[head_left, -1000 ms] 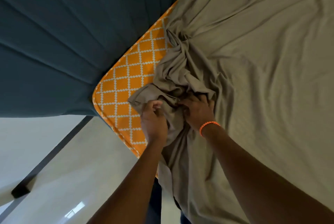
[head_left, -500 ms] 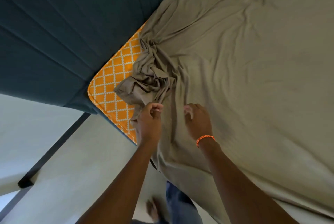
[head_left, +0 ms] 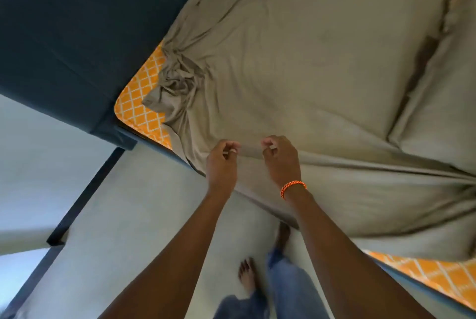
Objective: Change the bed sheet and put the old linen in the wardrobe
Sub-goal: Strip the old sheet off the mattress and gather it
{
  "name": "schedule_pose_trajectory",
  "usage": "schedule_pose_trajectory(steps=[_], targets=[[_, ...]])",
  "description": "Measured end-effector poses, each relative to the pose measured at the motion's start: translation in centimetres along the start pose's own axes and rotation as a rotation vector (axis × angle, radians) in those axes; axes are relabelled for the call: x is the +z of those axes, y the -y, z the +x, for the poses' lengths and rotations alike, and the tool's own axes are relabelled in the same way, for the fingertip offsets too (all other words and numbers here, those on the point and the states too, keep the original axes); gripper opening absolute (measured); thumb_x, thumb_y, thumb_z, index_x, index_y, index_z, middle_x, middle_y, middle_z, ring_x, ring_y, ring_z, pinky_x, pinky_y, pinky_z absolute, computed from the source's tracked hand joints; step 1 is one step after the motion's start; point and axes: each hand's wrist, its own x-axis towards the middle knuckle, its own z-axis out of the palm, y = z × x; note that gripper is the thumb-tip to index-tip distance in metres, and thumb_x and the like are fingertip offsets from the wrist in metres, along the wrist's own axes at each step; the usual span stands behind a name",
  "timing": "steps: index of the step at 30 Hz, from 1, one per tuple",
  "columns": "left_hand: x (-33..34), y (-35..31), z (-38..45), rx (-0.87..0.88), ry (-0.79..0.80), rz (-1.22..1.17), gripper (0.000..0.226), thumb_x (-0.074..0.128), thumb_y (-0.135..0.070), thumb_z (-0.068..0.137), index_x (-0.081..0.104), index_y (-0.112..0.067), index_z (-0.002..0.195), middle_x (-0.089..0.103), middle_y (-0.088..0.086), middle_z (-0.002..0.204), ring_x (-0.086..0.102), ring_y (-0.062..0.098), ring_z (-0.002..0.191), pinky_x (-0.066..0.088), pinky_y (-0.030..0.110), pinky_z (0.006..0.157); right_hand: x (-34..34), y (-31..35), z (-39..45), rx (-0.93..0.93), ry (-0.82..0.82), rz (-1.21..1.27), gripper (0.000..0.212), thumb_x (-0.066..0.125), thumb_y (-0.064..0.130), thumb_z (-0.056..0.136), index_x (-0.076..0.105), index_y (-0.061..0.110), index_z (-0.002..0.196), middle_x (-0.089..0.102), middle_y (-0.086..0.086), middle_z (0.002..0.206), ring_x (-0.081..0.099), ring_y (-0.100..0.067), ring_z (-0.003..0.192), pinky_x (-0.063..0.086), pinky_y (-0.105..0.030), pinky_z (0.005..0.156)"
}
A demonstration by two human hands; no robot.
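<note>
Two hands work the same hem. Left hand (head_left: pixel 222 161) and right hand (head_left: pixel 281 159) sit side by side at the near edge of the olive-grey bed sheet (head_left: pixel 296 81), each with fingers curled and thumb against fingertips, apparently pinching a fold of the cloth (the exact contact is small and partly hidden by the knuckles). A short ridge of fabric runs between the two pinches, along the bed's edge.

Where the sheet lies: spread over most of the orange lattice-patterned mattress (head_left: pixel 139 110), forward and to the right of both hands. One corner is off and bunched in a wad (head_left: pixel 175 81) near the dark blue headboard (head_left: pixel 77 35), ahead and to the left of the left hand, which is the nearer of the two. Bare mattress also shows at lower right, beneath the sheet's overhanging hem. A pillow (head_left: pixel 438 102) in matching cloth lies on the far right of the bed, well apart from the hands.

Judgement: the next pull turns on the hem's long axis, which runs left to right across the person's front; drawing towards the body would drag the sheet off sideways, with the loose corner trailing.

An orange braided bracelet (head_left: pixel 293 187) is on the right wrist. No brand, label or legible writing anywhere in view.
</note>
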Motion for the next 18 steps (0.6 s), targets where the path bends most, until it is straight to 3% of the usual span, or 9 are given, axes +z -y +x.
schedule_pose_trajectory(steps=[7, 12, 16, 18], targets=[[8.2, -4.0, -16.2, 0.019, 0.066, 0.033, 0.025, 0.059, -0.003, 0.099, 0.073, -0.023, 0.093, 0.073, -0.01, 0.09, 0.067, 0.011, 0.083, 0.056, 0.029, 0.08, -15.7, -6.1, -11.8, 0.072, -0.074, 0.01, 0.016, 0.064, 0.007, 0.093, 0.076, 0.017, 0.095, 0.067, 0.012, 0.093, 0.064, -0.013, 0.085, 0.05, -0.029, 0.081], [17.7, -6.4, -28.5, 0.069, 0.14, 0.067, 0.022, 0.058, -0.01, 0.1, 0.074, -0.025, 0.095, 0.074, -0.012, 0.091, 0.069, 0.016, 0.084, 0.061, 0.042, 0.084, -29.1, -13.6, -18.7, 0.077, -0.078, 0.047, 0.015, 0.065, 0.011, 0.092, 0.071, 0.024, 0.086, 0.069, 0.006, 0.084, 0.064, -0.016, 0.078, 0.048, -0.028, 0.075], [26.5, -9.1, -39.4, 0.118, 0.187, 0.095, 0.025, 0.058, -0.008, 0.1, 0.072, -0.028, 0.096, 0.072, -0.012, 0.089, 0.068, 0.017, 0.08, 0.061, 0.042, 0.079, -42.0, -19.9, -24.5, 0.043, -0.037, 0.025, 0.014, 0.057, 0.021, 0.089, 0.066, 0.025, 0.079, 0.065, 0.011, 0.075, 0.06, -0.012, 0.073, 0.039, -0.026, 0.067], [30.6, -10.3, -43.5, 0.124, 0.22, 0.071, 0.029, 0.057, -0.002, 0.1, 0.071, -0.027, 0.098, 0.07, -0.01, 0.087, 0.064, 0.015, 0.075, 0.057, 0.04, 0.075, -47.4, -22.7, -26.1, 0.056, -0.013, 0.012, 0.016, 0.054, 0.022, 0.087, 0.069, 0.025, 0.082, 0.067, 0.011, 0.077, 0.063, -0.014, 0.076, 0.044, -0.029, 0.069]])
